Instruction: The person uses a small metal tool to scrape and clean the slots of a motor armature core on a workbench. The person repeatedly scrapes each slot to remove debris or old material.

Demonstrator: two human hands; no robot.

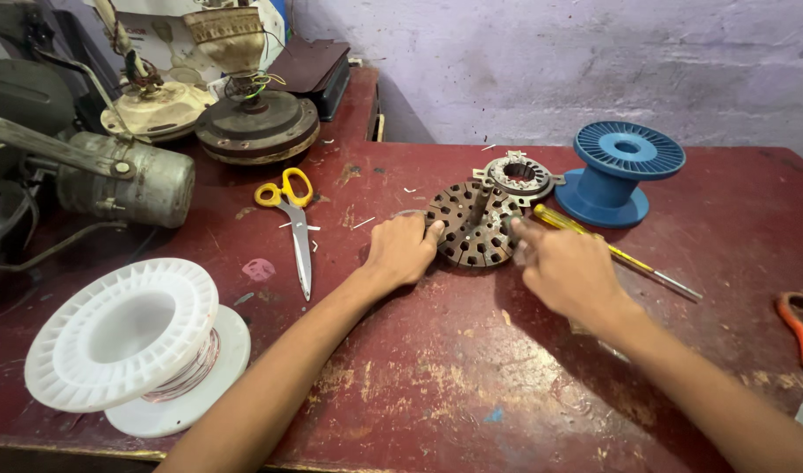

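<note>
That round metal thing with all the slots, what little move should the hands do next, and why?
Probably the right hand should close its fingers on the rim of the slotted metal disc. The left hand already presses the disc's left edge, while the right one only touches the right edge with a fingertip. The disc lies flat on the red table, so a grip on both sides would steady it.

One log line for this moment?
left hand: gripping slotted metal disc | right hand: touching disc rim | screwdriver: beside | table

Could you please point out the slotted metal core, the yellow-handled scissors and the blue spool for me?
slotted metal core (473, 229), head view, top face.
yellow-handled scissors (301, 245), head view, blades.
blue spool (629, 150), head view, upper flange.
</note>
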